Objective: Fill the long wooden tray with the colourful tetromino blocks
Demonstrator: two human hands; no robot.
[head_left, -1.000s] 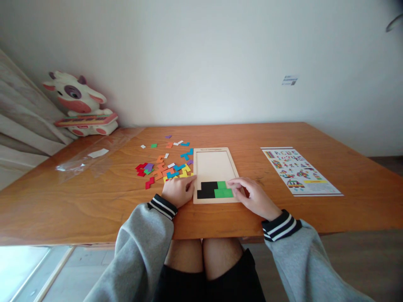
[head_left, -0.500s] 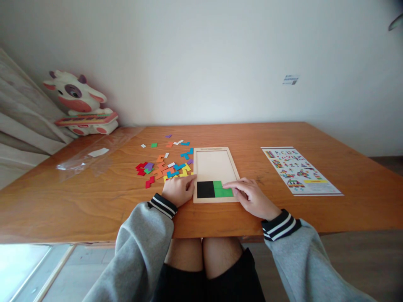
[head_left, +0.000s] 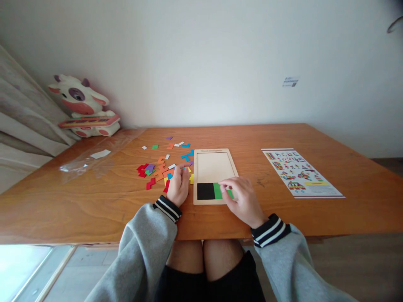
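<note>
A wooden tray (head_left: 215, 202) lies in front of me, with black squares (head_left: 205, 191) at its lower left and green squares (head_left: 218, 191) beside them on the right. My right hand (head_left: 241, 197) is over the tray's lower right corner, fingers bent and apart, holding nothing that I can see; it covers part of the green. My left hand (head_left: 179, 184) is just left of the tray, turned on its side with fingers raised, at the edge of several loose coloured pieces (head_left: 161, 169). Nothing shows in it.
A printed pattern sheet (head_left: 300, 172) lies to the right. At the back left stand a cow-shaped toy keyboard (head_left: 90, 121) and a clear plastic bag (head_left: 75, 165) with a white label. A wall rises behind the table (head_left: 126, 214).
My left hand has lifted off the tray's left edge and turned on its side. My right hand has drawn slightly left and toward me, its index finger no longer stretched out on the green.
</note>
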